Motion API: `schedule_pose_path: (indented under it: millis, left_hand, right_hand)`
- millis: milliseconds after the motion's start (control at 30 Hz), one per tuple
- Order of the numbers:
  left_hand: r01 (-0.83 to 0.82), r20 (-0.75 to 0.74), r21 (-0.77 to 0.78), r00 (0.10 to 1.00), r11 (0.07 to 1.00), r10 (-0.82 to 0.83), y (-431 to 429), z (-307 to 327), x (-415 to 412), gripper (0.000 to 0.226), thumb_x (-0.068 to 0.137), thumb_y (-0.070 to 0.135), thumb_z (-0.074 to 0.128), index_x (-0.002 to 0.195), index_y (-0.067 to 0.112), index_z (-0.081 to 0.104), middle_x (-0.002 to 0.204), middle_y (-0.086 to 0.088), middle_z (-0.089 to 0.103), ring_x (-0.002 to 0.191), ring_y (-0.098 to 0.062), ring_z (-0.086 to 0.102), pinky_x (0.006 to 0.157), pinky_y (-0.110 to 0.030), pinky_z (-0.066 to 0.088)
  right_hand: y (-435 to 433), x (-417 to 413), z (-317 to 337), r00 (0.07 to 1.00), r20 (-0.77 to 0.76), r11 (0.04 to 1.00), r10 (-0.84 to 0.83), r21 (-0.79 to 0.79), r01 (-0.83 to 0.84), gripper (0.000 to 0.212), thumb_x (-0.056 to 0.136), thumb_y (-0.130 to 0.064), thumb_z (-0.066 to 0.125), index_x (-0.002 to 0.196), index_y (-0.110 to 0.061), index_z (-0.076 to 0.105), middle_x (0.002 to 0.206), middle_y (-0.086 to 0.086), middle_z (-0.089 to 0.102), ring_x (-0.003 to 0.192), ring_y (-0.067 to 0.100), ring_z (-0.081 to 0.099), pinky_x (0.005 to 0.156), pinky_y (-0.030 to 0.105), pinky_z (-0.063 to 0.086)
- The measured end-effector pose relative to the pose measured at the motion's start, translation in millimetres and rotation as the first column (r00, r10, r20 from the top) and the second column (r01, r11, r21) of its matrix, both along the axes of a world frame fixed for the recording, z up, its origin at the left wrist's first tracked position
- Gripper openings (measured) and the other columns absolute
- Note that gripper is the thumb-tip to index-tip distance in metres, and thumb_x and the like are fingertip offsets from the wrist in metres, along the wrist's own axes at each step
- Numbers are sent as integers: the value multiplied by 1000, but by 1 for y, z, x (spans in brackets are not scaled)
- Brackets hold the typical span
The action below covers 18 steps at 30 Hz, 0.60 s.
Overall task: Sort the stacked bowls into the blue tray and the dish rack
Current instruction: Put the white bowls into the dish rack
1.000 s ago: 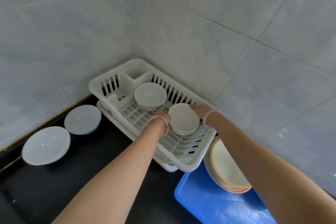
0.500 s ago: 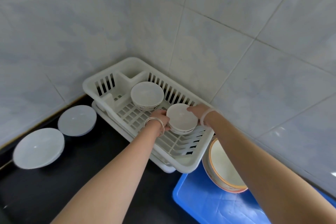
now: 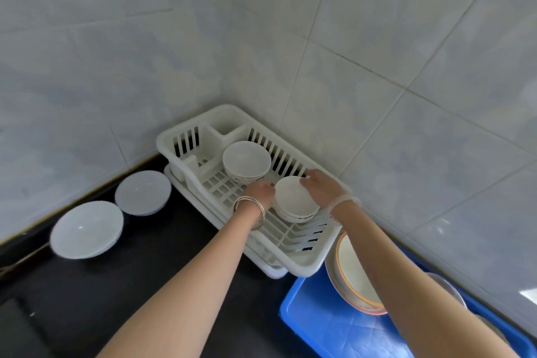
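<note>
A white dish rack [image 3: 302, 266] sits in the tiled corner on a black counter. Inside it, a small stack of white bowls [image 3: 295, 202] stands near the right end, and my left hand [image 3: 258, 190] and my right hand [image 3: 321, 187] grip its rim from either side. A second white bowl [image 3: 246, 160] rests further back in the rack. The blue tray [image 3: 322, 325] lies at lower right, with an orange-rimmed bowl [image 3: 353, 273] leaning in it, partly hidden by my right forearm.
Two shallow white dishes [image 3: 87, 228] [image 3: 143, 192] lie on the black counter [image 3: 87, 299] left of the rack. Tiled walls close in behind and to the right. Another bowl's rim [image 3: 449, 288] shows behind my right arm.
The view has shifted, but both hands remain on the stacked bowls in the rack. The bowls stay in about the same spot in the rack.
</note>
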<state>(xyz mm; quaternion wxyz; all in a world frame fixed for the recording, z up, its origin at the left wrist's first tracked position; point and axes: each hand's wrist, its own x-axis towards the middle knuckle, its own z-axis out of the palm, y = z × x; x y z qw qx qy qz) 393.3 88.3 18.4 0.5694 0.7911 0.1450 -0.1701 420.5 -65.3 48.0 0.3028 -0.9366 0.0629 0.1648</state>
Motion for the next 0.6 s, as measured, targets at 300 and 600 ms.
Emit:
schedule_pose_path:
  millis: [300,600]
  left_hand:
    - [-427,243,154,891,891,385,98,-2,-92,37,92,15,47,128,16,53,132,-6,57,121,-22,53,99,-31,40]
    - [-669,259,378,740,640,621,208,-51,-144,47,90,10,52,136,14,42,151,-8,30,137,-27,33,109,-39,31]
  right_hand:
    - [125,-68,14,971,100,937,219,257,-237,29,94,-31,43,119,-24,57,120,-1,62,99,13,55,83,25,39]
    - [240,-78,-49,949,-68,945,309,131,-299,46,96,-32,42,139,-17,39,138,8,49,122,24,49,101,33,39]
